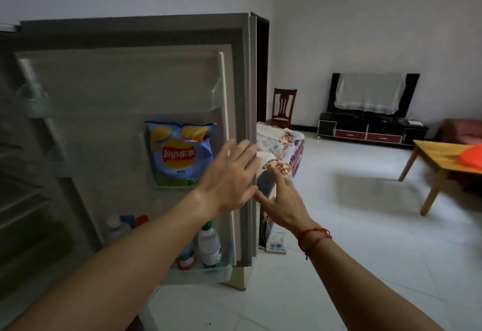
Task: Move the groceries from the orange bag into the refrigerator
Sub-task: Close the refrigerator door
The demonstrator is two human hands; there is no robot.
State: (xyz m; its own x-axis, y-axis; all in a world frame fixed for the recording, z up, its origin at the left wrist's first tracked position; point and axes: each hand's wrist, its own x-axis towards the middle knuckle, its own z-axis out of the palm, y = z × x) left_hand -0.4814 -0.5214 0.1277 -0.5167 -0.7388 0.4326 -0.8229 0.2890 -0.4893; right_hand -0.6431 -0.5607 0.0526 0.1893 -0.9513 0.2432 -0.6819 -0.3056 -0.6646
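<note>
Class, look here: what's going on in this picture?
A person has both open hands at the edge of the open refrigerator door, left hand on its inner side, right hand at its outer side. A chips bag and bottles sit in the door shelves. The orange bag lies on the wooden table.

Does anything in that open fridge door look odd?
A blue bag of crisps stands in the fridge door, above the bottles; crisps seldom need chilling. Nothing looks spilled or damaged.
</note>
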